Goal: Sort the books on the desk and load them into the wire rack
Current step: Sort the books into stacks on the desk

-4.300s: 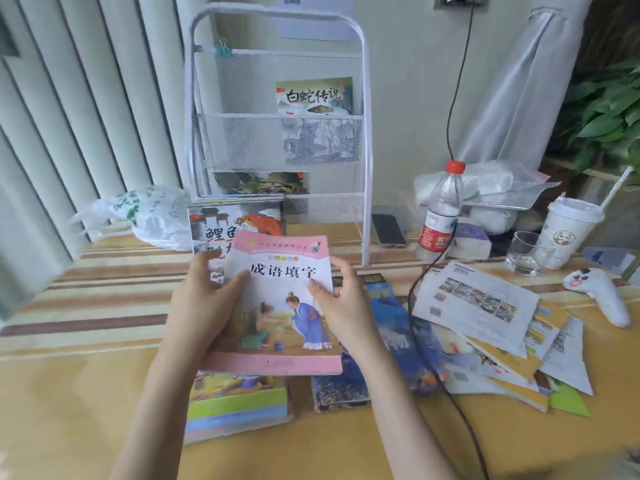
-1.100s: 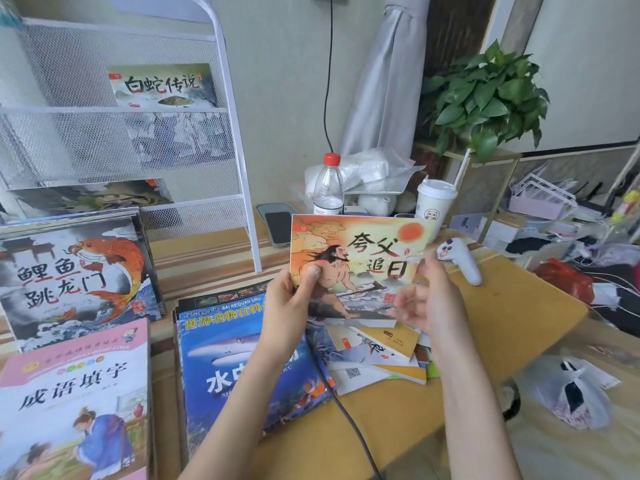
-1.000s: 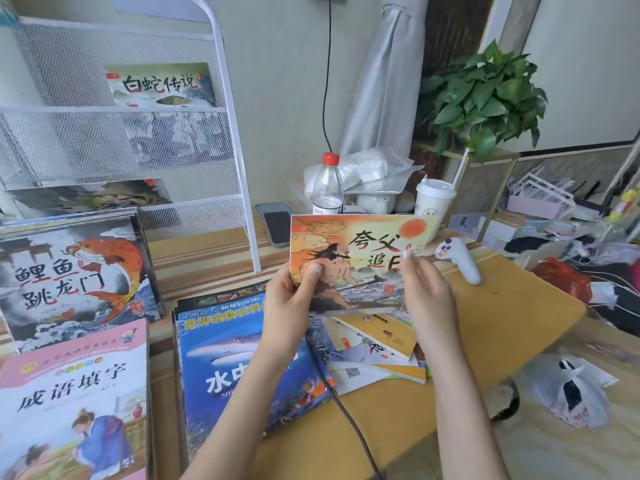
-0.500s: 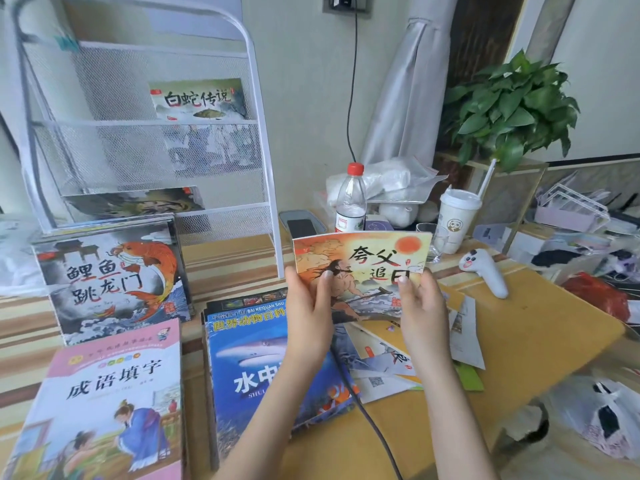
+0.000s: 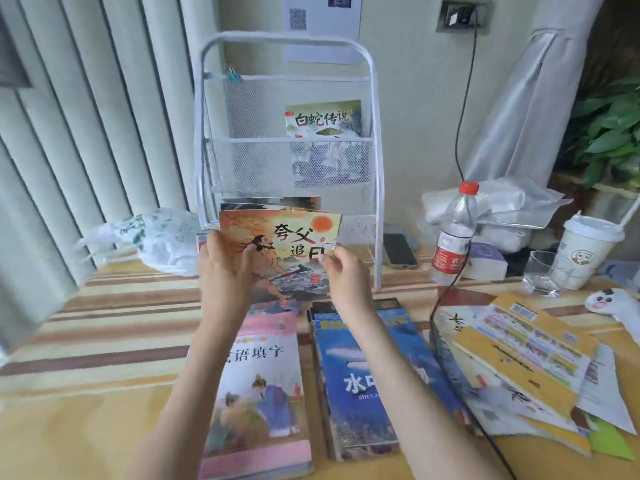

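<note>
**Orange book held up before the rack**

Before the rack point(image 5: 375, 168), you hold the orange book point(image 5: 291, 244) upright in both hands, cover toward you. Your left hand point(image 5: 225, 268) takes its left edge, thumb on the cover and fingers point(image 5: 207, 242) behind, clamped on the book. Your right hand point(image 5: 343, 271) pinches the right edge near its lower corner, fingers also clamped on it. The book sits in front of the rack's lowest pocket, overlapping a dark book point(image 5: 273, 201) that stands in that pocket behind it; whether the two touch you cannot tell.

Inside the rack's middle pocket, toward its right side, stands a green book point(image 5: 323, 117), its lower half seen through the mesh.

Nearer you than the rack, flat on the counter point(image 5: 86, 393), lie a pink book point(image 5: 263, 393) and, just to its right, a blue book point(image 5: 377, 382); your forearms cross above both. Right of the blue book lies a loose heap of yellow booklets point(image 5: 519, 358) and papers, fanned over one another.

Right of the rack's foot lie a phone point(image 5: 400, 250), then a bottle point(image 5: 453, 237) with a red cap, a glass point(image 5: 543, 273) and a white cup point(image 5: 588, 252). A black cable point(image 5: 450, 282) runs down past the bottle and across the counter. Left of the rack sits a plastic bag point(image 5: 156, 240).
</note>
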Tool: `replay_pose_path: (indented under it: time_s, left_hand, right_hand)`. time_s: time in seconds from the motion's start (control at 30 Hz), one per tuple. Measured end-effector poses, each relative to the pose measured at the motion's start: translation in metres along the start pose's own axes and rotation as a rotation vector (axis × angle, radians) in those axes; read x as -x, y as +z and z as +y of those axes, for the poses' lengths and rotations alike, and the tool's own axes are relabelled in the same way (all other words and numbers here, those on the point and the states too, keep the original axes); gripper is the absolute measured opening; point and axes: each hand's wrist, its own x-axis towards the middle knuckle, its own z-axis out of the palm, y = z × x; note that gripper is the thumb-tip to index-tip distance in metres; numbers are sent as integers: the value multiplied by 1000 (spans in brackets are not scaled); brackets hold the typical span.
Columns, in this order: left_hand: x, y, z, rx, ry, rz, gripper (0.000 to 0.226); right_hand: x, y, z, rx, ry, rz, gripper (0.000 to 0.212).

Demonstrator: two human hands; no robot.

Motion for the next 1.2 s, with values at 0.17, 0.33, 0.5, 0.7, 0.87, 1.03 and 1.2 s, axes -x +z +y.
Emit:
replay_pose_path:
  time_s: [0.17, 0.33, 0.5, 0.7, 0.87, 1.03, 1.2]
  left_hand:
    - [-10, -7, -43, -292, -116, -21, 45]
    - [-2, 1, -68, -305, -256, -62, 37]
    - [-1, 0, -71, -426, -287, -73, 43]
    - [2, 1, -57, -580, -239, -85, 46]
    - [8, 9, -31, -549, -188, -67, 50]
    - [29, 36, 3, -536, -93, -271, 49]
    - [57, 74, 39, -472, 49, -537, 42]
  right_hand:
    - [-7, 55, 10, 115, 1, -98, 24]
    - [-4, 76, 26, 214, 14, -80, 19]
    - [-1, 81, 28, 301, 1, -62, 13]
    - [6, 68, 31, 306, 76, -55, 20]
    - [21, 37, 39, 259, 114, 29, 18]
    - [42, -8, 53, 209, 145, 128, 12]
    - [56, -69, 65, 213, 149, 260, 11]
